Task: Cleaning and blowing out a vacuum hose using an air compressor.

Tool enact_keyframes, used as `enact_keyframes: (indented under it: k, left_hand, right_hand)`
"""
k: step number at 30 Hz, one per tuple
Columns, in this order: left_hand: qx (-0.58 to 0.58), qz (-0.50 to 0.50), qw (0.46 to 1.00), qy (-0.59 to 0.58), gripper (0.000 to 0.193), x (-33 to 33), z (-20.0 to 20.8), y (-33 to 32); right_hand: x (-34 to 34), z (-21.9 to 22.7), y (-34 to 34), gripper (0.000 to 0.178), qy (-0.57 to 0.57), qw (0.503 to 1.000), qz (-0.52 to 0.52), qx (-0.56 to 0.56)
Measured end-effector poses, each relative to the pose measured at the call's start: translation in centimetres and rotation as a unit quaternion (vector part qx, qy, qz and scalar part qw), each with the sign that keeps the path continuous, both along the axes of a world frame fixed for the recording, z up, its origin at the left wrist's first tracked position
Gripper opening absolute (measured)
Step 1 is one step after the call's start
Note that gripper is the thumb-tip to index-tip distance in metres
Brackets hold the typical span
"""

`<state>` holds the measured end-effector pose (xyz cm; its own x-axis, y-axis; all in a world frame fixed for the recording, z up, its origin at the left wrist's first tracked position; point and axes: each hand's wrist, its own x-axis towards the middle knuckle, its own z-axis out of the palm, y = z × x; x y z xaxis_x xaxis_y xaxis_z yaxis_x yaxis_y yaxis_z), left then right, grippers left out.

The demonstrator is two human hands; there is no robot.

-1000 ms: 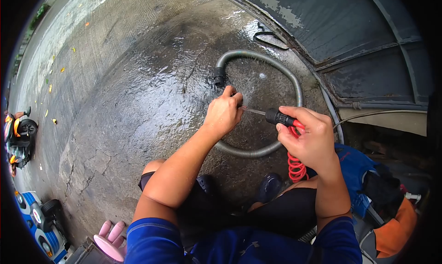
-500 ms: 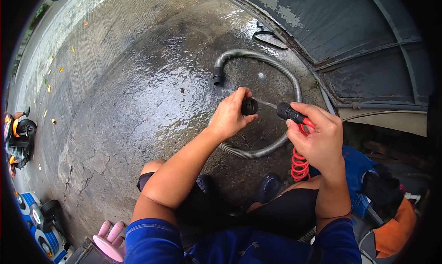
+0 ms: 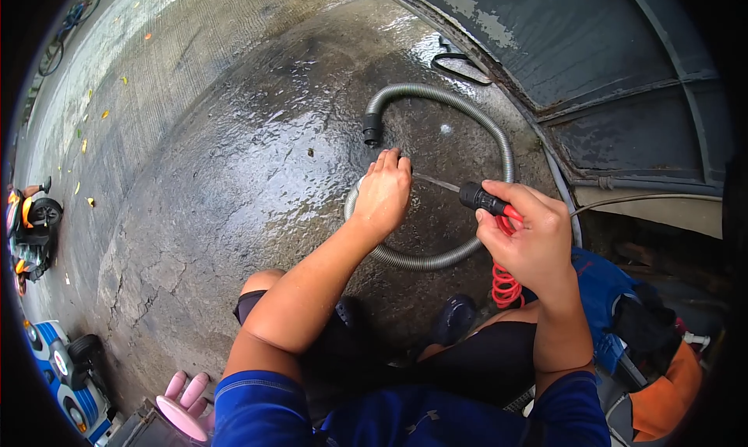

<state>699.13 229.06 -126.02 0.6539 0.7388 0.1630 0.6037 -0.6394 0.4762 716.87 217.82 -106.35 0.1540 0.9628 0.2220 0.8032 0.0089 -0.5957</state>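
Note:
My right hand (image 3: 530, 233) grips a black spray nozzle (image 3: 477, 198) fixed to a red coiled hose (image 3: 506, 282). A thin stream of water shoots leftward from the nozzle toward my left hand (image 3: 383, 194). That hand is turned back side up with its fingers curled over. The black round fitting it held a moment ago is hidden beneath it. A grey corrugated vacuum hose (image 3: 499, 131) lies looped on the wet concrete below both hands, its black end piece (image 3: 372, 129) just beyond my left fingertips.
A dark metal gate (image 3: 623, 73) stands at the right, with a black strap (image 3: 461, 67) near its foot. Blue and orange cloth items (image 3: 662, 396) lie at lower right. Toy vehicles (image 3: 66, 369) and a pink stool (image 3: 183, 416) are at lower left; a bicycle (image 3: 66, 38) is far left.
My left hand has turned over and shifted slightly left, hiding the black fitting. The nozzle in my right hand has moved a little left and down. More of the bicycle shows.

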Motion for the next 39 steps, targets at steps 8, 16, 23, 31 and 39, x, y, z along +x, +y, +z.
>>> enact_keyframes:
  k: [8, 16, 23, 31, 39]
  left_hand:
    - [-0.117, -0.049, 0.985, 0.116, 0.024, -0.8, 1.3, 0.7]
    - [-0.132, -0.023, 0.991, -0.020, 0.057, 0.6, -1.0, -0.2]
    - [-0.244, 0.068, 0.965, -0.072, 0.033, -0.4, -0.1, 1.2]
    - [-0.287, 0.067, 0.948, -0.117, 0.030, -0.1, 1.1, 1.0]
    - [-0.316, 0.021, 0.939, -0.136, 0.078, 1.1, -0.2, 1.7]
  right_hand:
    - [-1.7, 0.4, 0.7, 0.033, 0.068, 0.996, -0.026, -0.042]
    - [-0.8, 0.1, -0.4, 0.034, 0.084, 0.992, -0.048, -0.086]
    - [-1.3, -0.4, 0.4, 0.032, 0.108, 0.990, -0.039, -0.076]
    - [-0.6, -0.8, -0.2, 0.030, 0.075, 0.992, -0.041, -0.087]
    - [0.1, 0.1, -1.0, 0.027, 0.057, 0.992, -0.054, -0.103]
